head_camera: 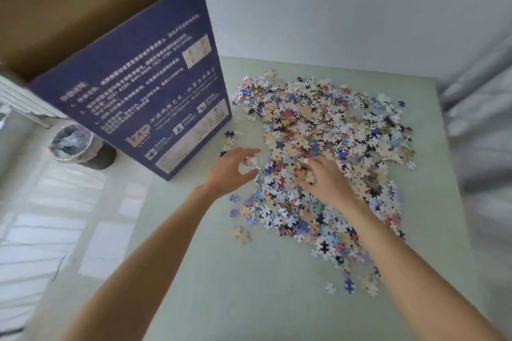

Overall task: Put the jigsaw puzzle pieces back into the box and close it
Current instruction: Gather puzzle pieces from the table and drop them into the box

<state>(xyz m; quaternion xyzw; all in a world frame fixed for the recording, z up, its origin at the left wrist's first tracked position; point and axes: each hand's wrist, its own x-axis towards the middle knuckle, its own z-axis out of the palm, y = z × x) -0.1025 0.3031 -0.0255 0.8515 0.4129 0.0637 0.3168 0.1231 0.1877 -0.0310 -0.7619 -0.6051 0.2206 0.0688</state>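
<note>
Loose, light, multicoloured cardboard jigsaw pieces (327, 152) lay heaped on the pale green counter (249, 285), at three o'clock from the open blue cardboard box (144, 91); both hands' spread fingers (249, 151) would best scoop handfuls.

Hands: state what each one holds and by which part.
The left hand is open beside the puzzle pieces, holding nothing. The right hand presses into the pile; whether it grips any cannot be told.

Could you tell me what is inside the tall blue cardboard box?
Only bare brown inner walls show inside the tall blue cardboard box; its bottom is hidden by the front wall, so any pieces there cannot be seen.
</note>
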